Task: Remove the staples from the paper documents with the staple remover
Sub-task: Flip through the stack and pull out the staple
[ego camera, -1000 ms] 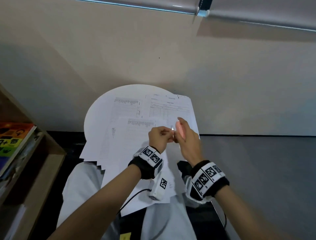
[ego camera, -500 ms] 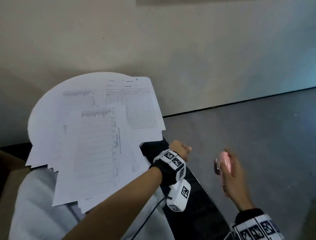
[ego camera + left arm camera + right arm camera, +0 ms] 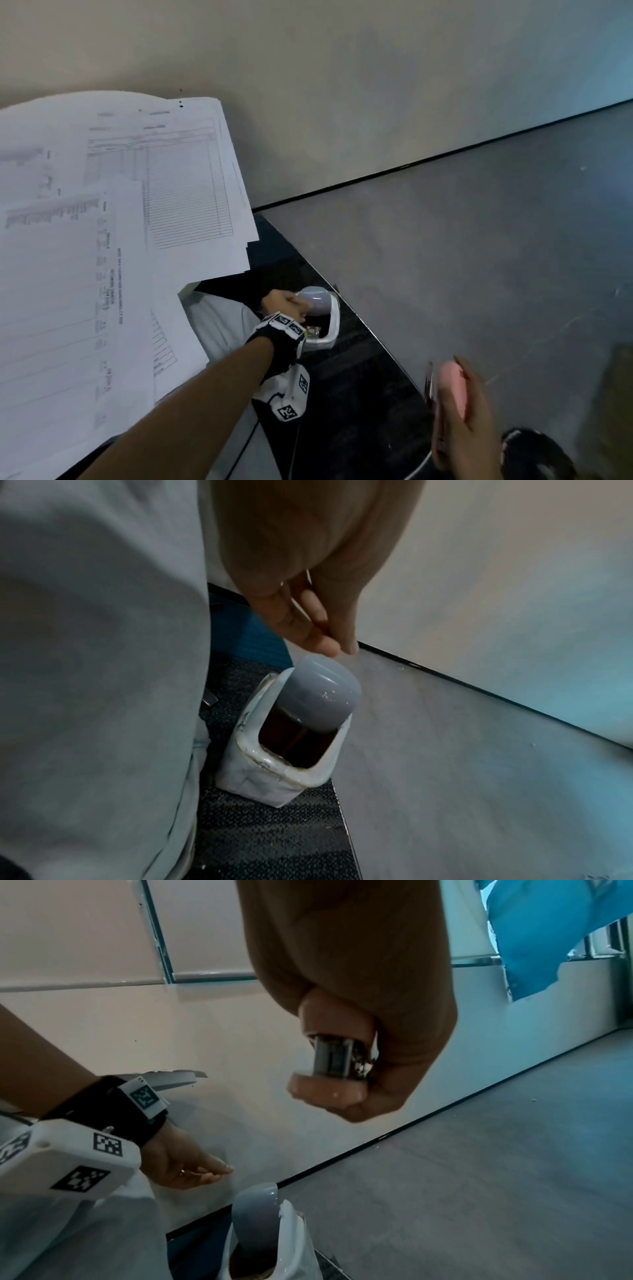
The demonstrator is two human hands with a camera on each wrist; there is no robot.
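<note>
Reaching my left hand (image 3: 308, 620) down over the small white swing-lid bin (image 3: 274, 764) on the floor, fingers loosely together above its tipped grey lid (image 3: 322, 693); whether they pinch a staple, can't tell. My right hand (image 3: 377, 1069) is clamped on the pink plastic staple remover (image 3: 452, 387). White printed paper documents (image 3: 102, 240) lie spread on the round counter; staples left: unclear.

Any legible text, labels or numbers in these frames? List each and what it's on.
None can be read.
Paper documents: printed tables and lines, too blurred.
Wristband tags: black-and-white marker patterns, no words.
Pink staple remover, small bin: no label visible.
</note>
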